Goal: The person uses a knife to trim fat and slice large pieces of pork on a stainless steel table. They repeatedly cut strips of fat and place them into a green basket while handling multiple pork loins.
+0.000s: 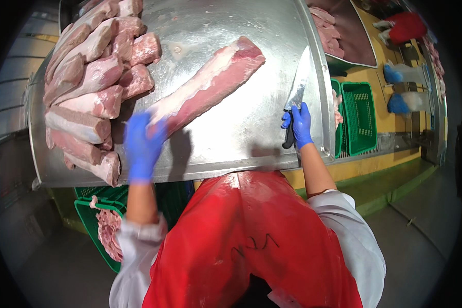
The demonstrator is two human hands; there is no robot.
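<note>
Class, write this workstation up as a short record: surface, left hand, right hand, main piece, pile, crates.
Surface: metal table
Left hand: blue-gloved, blurred, at the near end of the long meat piece; grip unclear
Right hand: blue-gloved, holding a knife by its black handle, blade pointing away
Main piece: lying diagonally
Pile: meat pieces on the table's left
Crates: green crates, right and lower left

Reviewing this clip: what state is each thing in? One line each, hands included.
Table: partly covered with meat
Loin: lying slantwise
Pile: heaped at left
Knife: held, tip forward
Right hand: closed on knife
Left hand: blurred, at loin's near end, grip unclear
Bin: holding meat
Left crate: holding meat pieces
</note>
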